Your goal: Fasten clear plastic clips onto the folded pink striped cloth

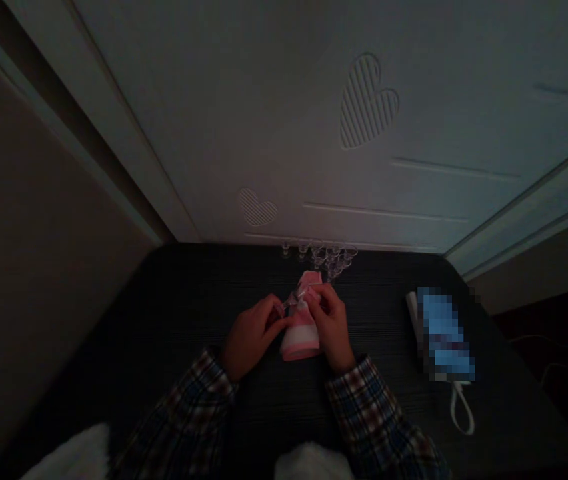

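Observation:
A small pink and white cloth item (301, 339), which looks like a sock, lies on the dark tabletop between my hands. My right hand (331, 320) is closed on its upper right part, thumb and fingers pinching the cloth. My left hand (254, 333) is closed too, pinching a small clear plastic piece (290, 300) at the cloth's left side. Dim light hides the exact kind of this piece and how it meets the cloth. Just beyond the cloth stands a cluster of small clear plastic pieces (334, 257), some with ring-like parts.
The black tabletop (189, 287) backs onto a white panel (264, 100) with raised heart shapes. To the right lies a phone-like device (444, 333), its lit screen pixelated, with a white strap loop (461, 410). White fluffy material (311, 463) shows at the bottom edge.

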Available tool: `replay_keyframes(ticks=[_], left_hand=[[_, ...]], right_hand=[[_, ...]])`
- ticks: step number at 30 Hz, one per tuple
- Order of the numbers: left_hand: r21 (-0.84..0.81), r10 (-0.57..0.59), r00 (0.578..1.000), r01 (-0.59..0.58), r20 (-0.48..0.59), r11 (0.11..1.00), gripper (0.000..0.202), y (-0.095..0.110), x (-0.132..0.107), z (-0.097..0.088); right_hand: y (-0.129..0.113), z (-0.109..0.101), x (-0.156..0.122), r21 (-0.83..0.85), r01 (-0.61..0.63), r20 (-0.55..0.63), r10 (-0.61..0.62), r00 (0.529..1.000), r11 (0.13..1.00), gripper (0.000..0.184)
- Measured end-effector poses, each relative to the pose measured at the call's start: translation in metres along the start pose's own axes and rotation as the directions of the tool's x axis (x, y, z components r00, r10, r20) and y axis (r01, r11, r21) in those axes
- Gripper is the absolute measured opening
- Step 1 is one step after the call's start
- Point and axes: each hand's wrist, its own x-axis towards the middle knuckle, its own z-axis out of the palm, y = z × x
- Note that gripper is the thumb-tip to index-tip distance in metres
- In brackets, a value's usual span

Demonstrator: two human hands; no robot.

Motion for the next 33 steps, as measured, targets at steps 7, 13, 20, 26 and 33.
replay_keyframes(ticks=[7, 13, 20, 26, 33], left_hand=[[-0.483, -0.125, 0.988, 0.154, 0.092, 0.862, 0.027, 0.002, 0.001, 0.000], [-0.621, -0.179, 0.970, 0.243, 0.164, 0.745, 0.029, -0.002, 0.003, 0.005], [-0.528, -0.193, 0.981, 0.149, -0.028, 0.836, 0.042, 0.000, 0.008, 0.000], [-0.419, -0.142, 0.987, 0.099, -0.074, 0.902, 0.033, -0.002, 0.009, -0.002], [-0.546, -0.274, 0.959, 0.268, 0.073, 0.794, 0.023, -0.002, 0.008, -0.012]], right_hand=[[-0.003, 0.001, -0.002, 0.013, 0.005, 0.061, -0.006, 0.998, 1.000, 0.009], [-0.004, 0.000, -0.003, -0.042, 0.027, 0.043, -0.025, 0.999, 0.999, 0.010], [-0.005, -0.001, -0.004, -0.111, -0.025, 0.038, 0.029, 0.999, 0.994, 0.013], [-0.005, 0.002, -0.005, -0.125, -0.029, 0.052, 0.036, 0.998, 0.992, 0.013], [-0.009, 0.004, -0.006, 0.001, -0.050, 0.145, 0.049, 0.988, 0.999, 0.009]])
